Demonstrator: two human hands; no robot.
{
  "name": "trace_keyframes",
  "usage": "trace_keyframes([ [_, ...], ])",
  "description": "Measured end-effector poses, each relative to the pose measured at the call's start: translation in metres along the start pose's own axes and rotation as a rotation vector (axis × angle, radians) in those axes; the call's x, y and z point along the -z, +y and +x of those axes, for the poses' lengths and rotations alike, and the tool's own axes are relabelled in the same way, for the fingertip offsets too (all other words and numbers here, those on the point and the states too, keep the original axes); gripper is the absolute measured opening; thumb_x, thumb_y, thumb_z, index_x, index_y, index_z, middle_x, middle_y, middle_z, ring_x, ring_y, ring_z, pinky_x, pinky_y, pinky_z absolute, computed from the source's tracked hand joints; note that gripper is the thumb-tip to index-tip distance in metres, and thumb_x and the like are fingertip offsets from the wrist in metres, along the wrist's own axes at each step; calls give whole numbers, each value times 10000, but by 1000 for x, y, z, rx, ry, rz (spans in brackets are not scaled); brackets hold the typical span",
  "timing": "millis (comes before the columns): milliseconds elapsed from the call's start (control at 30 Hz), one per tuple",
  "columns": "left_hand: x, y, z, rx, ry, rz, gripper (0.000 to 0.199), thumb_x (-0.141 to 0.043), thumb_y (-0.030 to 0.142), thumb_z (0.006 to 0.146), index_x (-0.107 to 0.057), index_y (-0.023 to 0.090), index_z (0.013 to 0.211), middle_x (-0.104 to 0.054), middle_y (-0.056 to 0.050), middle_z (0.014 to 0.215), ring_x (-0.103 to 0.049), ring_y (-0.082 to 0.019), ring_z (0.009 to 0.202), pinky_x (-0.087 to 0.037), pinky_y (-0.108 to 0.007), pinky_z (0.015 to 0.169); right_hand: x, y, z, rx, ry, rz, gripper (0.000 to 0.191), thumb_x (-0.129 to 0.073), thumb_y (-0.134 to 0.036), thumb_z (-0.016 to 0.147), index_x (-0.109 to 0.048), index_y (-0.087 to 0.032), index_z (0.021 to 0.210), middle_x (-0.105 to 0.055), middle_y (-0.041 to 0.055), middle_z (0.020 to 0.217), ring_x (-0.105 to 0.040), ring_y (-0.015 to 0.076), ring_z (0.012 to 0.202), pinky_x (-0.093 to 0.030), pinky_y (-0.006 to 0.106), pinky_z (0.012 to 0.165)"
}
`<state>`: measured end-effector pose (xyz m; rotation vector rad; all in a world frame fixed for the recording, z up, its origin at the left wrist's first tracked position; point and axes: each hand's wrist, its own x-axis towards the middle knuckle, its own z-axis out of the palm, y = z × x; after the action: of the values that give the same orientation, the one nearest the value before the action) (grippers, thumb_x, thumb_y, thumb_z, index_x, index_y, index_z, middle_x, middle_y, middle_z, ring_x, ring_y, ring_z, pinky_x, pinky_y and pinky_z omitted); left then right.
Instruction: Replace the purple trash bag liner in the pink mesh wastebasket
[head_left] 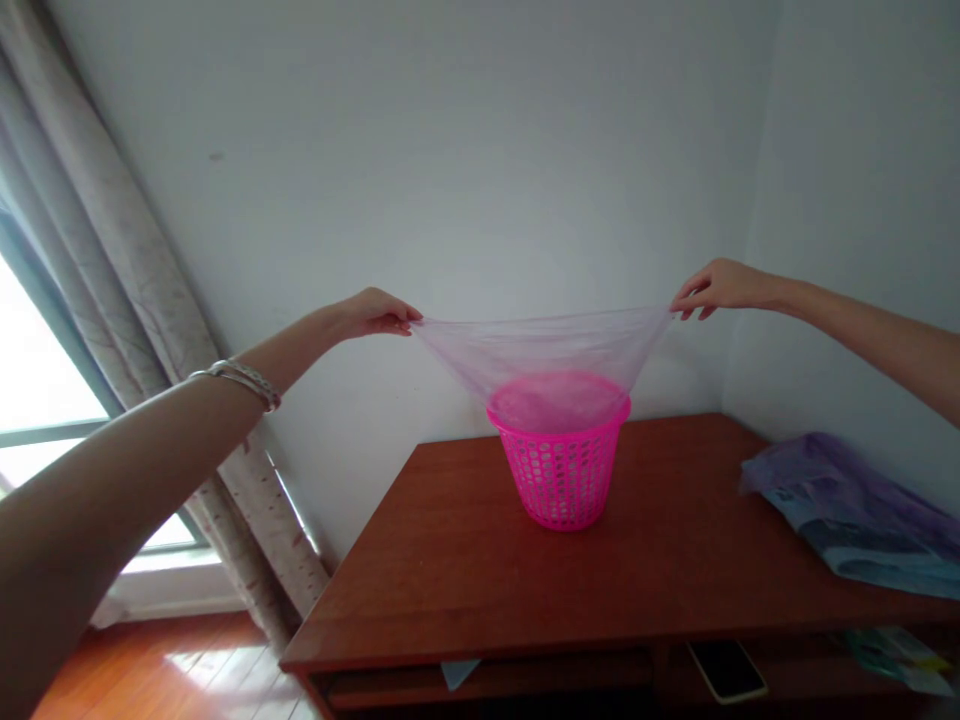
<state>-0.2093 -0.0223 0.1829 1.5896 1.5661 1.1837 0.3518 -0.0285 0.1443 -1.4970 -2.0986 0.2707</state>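
Note:
A thin, translucent pale-purple plastic bag (540, 345) is stretched wide above a bright pink plastic basket (564, 480) with a perforated wall. Its lower part hangs down inside the basket's rim. My left hand (379, 312) pinches the bag's left upper corner between thumb and fingers. At the opposite corner, my right hand (712, 288) grips the film with its fingertips. Both hands are raised higher than the rim and well out to either side. The basket stands upright on the brown wooden table (450, 560).
On the table's right side lies a crumpled purple bag (847, 480) over a blue plastic package (885, 550). A phone (727, 670) rests on the shelf under the tabletop. Curtains (142, 220) hang beside a bright window at left, and a wall rises behind the table.

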Motion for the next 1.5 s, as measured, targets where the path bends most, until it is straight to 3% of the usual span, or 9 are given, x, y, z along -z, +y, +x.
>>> trace_keyframes([
  [167,12,-20,-6,-162,5,-315,200,-571,21,661,-699,99,793,-707,-81,835,-668,-168,806,-562,-306,814,-1,19,-17,-23,170,262,273,-711,-362,747,-698,-141,907,-692,121,961,-665,248,914,-584,372,823],
  [300,11,-82,-17,-282,-21,-618,257,-557,219,795,-673,208,1024,-684,-62,1107,-643,-184,1013,-520,-334,907,-46,59,-44,-52,93,653,387,-614,-356,806,-576,-223,1168,-588,113,1278,-577,236,1178,-536,387,954],
  [400,-15,-139,-18,-72,-170,-597,320,-608,333,797,-650,222,1094,-647,-98,1202,-637,-211,1030,-490,-356,919,-94,78,-55,-108,-33,731,443,-480,-395,869,-463,-256,1289,-447,117,1430,-472,203,1301,-485,402,1022],
  [500,-58,-166,-12,-54,-299,-613,387,-684,363,760,-639,263,1131,-617,-69,1274,-605,-187,1083,-422,-329,989,-136,68,-46,-69,-81,794,528,-475,-445,867,-403,-244,1350,-324,114,1511,-379,191,1368,-360,409,1127],
  [700,-138,-117,0,-303,-546,-797,454,-666,348,797,-599,212,1226,-570,-94,1340,-510,-220,1241,-372,-350,1056,-173,-4,-5,262,-287,1040,491,-589,-512,813,-572,-237,1220,-485,64,1411,-451,216,1314,-356,404,1127],
  [933,-196,-80,2,-269,-433,-1090,335,-550,340,891,-596,257,1213,-671,-53,1142,-635,-181,1028,-489,-317,907,-209,-45,28,51,-77,1583,314,-426,-453,946,-574,-301,1177,-578,-6,1306,-566,132,1170,-492,307,985],
  [1200,-212,-74,-5,-382,-228,-1131,234,-415,389,951,-618,289,1009,-625,-19,1245,-534,-181,1218,-482,-335,898,-219,-37,34,132,233,1634,300,-303,-465,965,-516,-374,1156,-555,-72,1328,-514,117,1227,-505,361,918],
  [1333,-214,-81,3,-290,-228,-1243,282,-438,348,954,-554,220,731,-610,16,663,-645,-138,795,-497,-319,842,-220,-32,35,182,232,1787,193,-399,-428,939,-537,-317,1016,-662,-55,1103,-579,116,1125,-495,332,898],
  [1500,-221,-82,1,-191,-430,-1141,312,-481,418,940,-512,216,705,-251,96,439,-244,-61,334,-387,-180,470,-219,-45,33,125,112,2000,214,-448,-352,955,-444,-220,786,-474,-70,532,-532,85,546,-502,245,700],
])
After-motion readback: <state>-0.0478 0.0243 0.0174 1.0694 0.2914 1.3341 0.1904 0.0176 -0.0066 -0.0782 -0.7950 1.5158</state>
